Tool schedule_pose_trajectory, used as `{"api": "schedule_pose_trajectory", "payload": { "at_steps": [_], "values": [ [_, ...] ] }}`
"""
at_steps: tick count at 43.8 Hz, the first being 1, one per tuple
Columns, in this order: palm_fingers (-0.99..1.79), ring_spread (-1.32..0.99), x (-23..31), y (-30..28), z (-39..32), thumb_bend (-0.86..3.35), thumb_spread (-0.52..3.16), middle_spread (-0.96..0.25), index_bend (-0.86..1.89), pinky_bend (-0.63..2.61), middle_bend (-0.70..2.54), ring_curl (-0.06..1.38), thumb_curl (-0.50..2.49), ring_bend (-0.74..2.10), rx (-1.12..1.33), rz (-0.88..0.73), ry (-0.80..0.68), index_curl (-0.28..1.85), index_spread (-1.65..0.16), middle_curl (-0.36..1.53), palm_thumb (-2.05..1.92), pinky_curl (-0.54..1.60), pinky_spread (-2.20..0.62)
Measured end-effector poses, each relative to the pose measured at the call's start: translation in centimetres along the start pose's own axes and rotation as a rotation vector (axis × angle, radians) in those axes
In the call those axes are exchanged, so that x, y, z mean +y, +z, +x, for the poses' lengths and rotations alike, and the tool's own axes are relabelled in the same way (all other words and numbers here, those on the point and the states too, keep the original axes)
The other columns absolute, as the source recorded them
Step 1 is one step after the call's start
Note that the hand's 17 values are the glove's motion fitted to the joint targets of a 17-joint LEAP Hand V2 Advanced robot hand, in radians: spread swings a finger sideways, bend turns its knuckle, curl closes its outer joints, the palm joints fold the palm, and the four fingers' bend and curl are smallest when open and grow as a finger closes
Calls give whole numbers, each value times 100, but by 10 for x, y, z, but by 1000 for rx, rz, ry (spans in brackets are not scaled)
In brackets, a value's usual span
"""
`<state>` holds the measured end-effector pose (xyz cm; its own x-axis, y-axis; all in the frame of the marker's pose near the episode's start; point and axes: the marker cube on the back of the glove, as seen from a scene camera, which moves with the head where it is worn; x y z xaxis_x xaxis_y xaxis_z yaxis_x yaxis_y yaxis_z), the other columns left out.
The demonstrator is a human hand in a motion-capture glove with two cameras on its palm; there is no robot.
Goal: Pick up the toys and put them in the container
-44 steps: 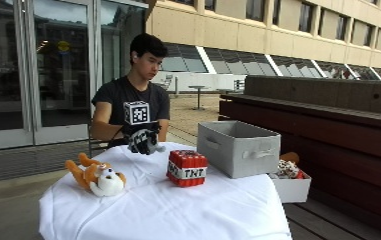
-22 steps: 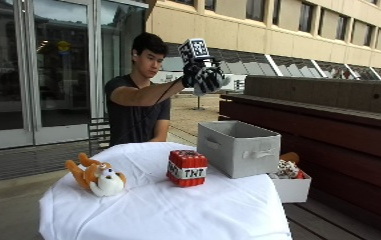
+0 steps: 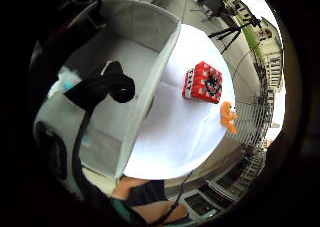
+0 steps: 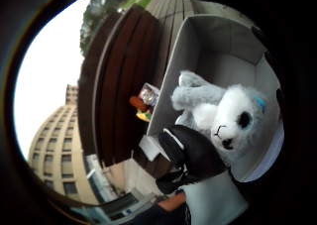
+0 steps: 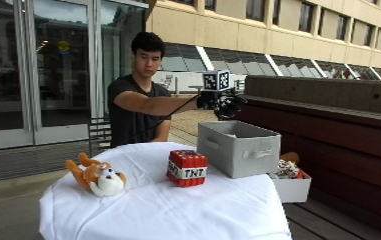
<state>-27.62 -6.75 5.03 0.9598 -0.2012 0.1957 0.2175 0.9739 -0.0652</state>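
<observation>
Hovering above the grey container (image 5: 238, 148), the gloved right hand (image 5: 220, 103) is raised at the end of an outstretched arm, and from the outside view its fingers are too dark and bunched to read. The thumb-side palm view settles it: gloved fingers (image 4: 190, 153) curl around a grey and white plush toy (image 4: 223, 113), which sits close against the palm with the open container directly beneath it. Only the toy's face, one arm and part of its body show; the rest is cut off behind the glove and the dark edge of the view. From outside, the toy is hidden within the hand.

Below and away from the hand, on the white-clothed surface (image 5: 196, 210), stands a red TNT block (image 5: 187, 168) just beside the container, and farther off lies an orange and white plush dog (image 5: 98, 176) on its side. In the little-finger palm view the dog is only a small orange shape near the cloth's edge.

Beyond the container, lower than the surface, a white box (image 5: 290, 185) holds small items too cluttered to identify, partly blocked by the container's wall.
</observation>
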Motion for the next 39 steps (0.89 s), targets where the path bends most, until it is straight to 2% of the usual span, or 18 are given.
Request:
{"api": "schedule_pose_trajectory", "payload": {
  "at_steps": [1, 2, 3, 4, 8, 16, 20, 26, 30, 34, 39],
  "values": [
    [21, -33, 2, -2, 4, -5, 95, -24, -7, 115, 30, 47, 53, 93, 6, 2, -1, 26, -37, 48, 19, 49, -32],
    [17, -30, 4, -6, 10, -6, 97, -21, -3, 120, 31, 50, 52, 93, 14, 6, -2, 27, -36, 50, 17, 51, -30],
    [30, -31, 6, -11, 18, -2, 100, -21, -2, 121, 35, 51, 52, 100, 26, 14, -1, 25, -36, 50, 21, 50, -30],
    [8, -26, 8, -17, 29, -9, 98, -16, 0, 123, 27, 43, 49, 84, 40, 23, 1, 22, -36, 46, 11, 49, -24],
    [-13, -17, 13, -45, 97, -8, 97, -11, 9, 131, 23, 37, 44, 66, 100, 65, 32, 21, -35, 45, 0, 49, -14],
    [-19, -7, 45, -77, 236, -7, 95, -6, 7, 134, 18, 29, 39, 52, 164, 118, 209, 18, -33, 42, -6, 46, -3],
    [-19, -5, 67, -81, 305, -7, 93, -5, 7, 133, 18, 28, 37, 50, 174, 95, 283, 17, -32, 41, -6, 44, 0],
    [-18, -2, 90, -62, 382, -6, 93, -4, 6, 133, 17, 27, 34, 48, 198, 77, 454, 15, -32, 40, -6, 43, 3],
    [-18, -1, 102, -38, 428, -6, 92, -4, 6, 132, 17, 27, 33, 48, 210, 59, 408, 14, -31, 39, -6, 42, 5],
    [-19, 0, 110, -5, 462, -6, 92, -3, 6, 131, 17, 28, 32, 48, 228, 89, 496, 13, -31, 39, -6, 41, 5],
    [-20, 0, 130, 30, 491, -6, 92, -3, 4, 130, 18, 28, 31, 48, 222, -42, 491, 12, -32, 38, -5, 40, 6]
  ]
}}
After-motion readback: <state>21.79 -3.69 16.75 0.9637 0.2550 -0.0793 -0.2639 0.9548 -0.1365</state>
